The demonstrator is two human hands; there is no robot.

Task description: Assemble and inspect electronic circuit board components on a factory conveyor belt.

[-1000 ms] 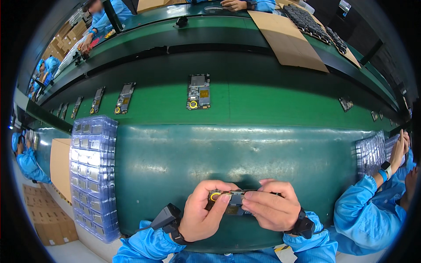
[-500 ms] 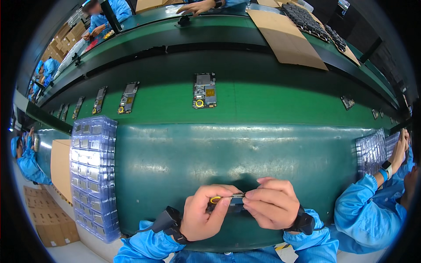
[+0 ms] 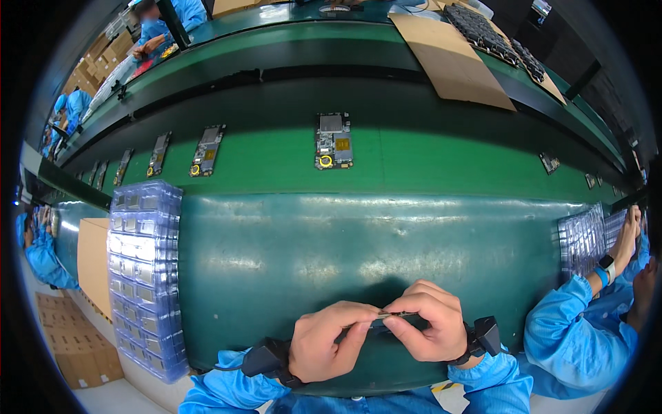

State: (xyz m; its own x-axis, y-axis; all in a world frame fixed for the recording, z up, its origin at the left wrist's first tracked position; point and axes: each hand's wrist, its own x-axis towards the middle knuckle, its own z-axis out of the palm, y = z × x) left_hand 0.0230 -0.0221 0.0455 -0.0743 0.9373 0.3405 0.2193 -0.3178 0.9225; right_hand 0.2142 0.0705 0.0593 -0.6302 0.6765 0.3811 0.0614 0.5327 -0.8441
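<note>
Low in the middle of the view, my left hand (image 3: 327, 343) pinches one end of a circuit board (image 3: 383, 315) between thumb and fingers. My right hand (image 3: 432, 323) pinches the same board from the other side, fingertips close to the left ones. The board is held nearly edge-on above the green table (image 3: 289, 276), so its faces are mostly hidden. Both wrists wear a black strapped device. Ahead of my hands, on the green conveyor belt (image 3: 427, 155), lies a circuit board (image 3: 334, 141) with a yellow ring at its near end.
More circuit boards (image 3: 208, 150) lie in a row along the belt. At left stands a stack of clear plastic trays (image 3: 146, 276) holding flat metal pieces. Similar trays (image 3: 583, 238) are at right, beside a co-worker in a blue sleeve (image 3: 579, 331). A cardboard sheet (image 3: 455, 62) leans beyond the belt.
The boards on the belt have shifted slightly right. My hands have tilted the held board edge-on, and its yellow ring no longer shows. A co-worker's hand across the belt has left view.
</note>
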